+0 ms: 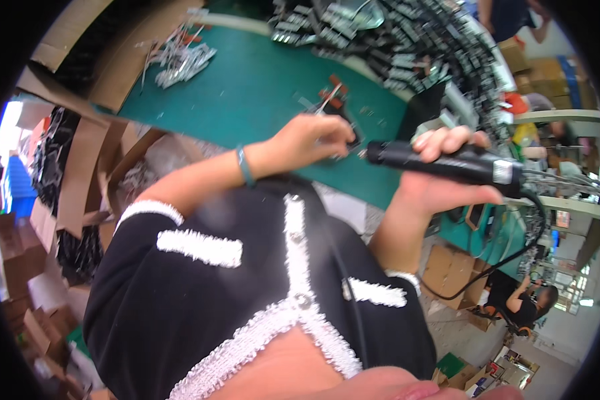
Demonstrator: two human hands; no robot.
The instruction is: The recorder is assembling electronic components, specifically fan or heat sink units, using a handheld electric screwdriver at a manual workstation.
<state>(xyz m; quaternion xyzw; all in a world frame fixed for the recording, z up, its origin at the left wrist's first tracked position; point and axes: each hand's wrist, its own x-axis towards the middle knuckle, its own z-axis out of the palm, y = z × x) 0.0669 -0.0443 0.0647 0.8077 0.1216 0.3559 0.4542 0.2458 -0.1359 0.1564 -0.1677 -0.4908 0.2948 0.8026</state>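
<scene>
My right hand [440, 167] is wrapped round a black electric screwdriver [470, 167] with a white label, its thin bit toward my left hand. My left hand [315, 139] is closed, fingers bent and pressed together, on a small black part [355, 135] that is mostly hidden. Past its knuckles, white wires and orange-red pieces [334, 93] stick out over the green mat. The screwdriver's tip stands a short way from my left fingers. A black cord [513, 257] leaves the screwdriver's rear end and loops down.
The green work mat [247, 87] covers the table. At its far left lies a heap of silvery parts with wires [183, 63]. Many black and silver parts [407, 43] are piled along the far side, near a black box [433, 110]. Cardboard boxes [83, 167] stand left. Another person [523, 300] sits at right.
</scene>
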